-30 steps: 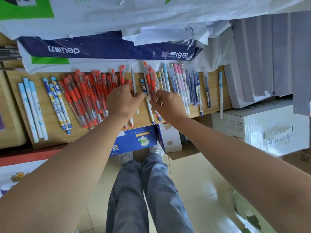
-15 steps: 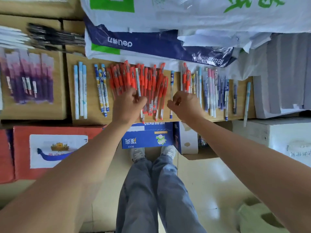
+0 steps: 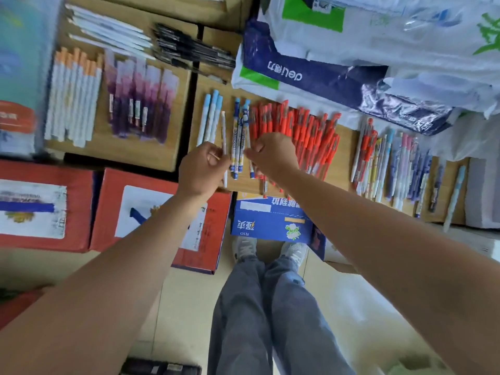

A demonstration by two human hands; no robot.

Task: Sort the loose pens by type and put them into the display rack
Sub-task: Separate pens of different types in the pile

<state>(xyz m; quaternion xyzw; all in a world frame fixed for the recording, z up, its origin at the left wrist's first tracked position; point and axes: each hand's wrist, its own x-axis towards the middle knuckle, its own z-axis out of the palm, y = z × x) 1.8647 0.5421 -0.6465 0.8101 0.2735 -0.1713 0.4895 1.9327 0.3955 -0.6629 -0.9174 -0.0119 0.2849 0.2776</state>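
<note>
Left hand (image 3: 203,169) pinches white pen (image 3: 223,131), right hand (image 3: 273,155) pinches blue-patterned pen (image 3: 246,131), both pens lengthwise pointing away across counter (image 3: 344,158).

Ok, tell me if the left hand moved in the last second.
Yes. The left hand went left: from the right edge of the red pens to past their left edge, now pinching a white pen.

White pen (image 3: 223,128), seemingly pinched, beside fanned red pens (image 3: 297,128).
</note>
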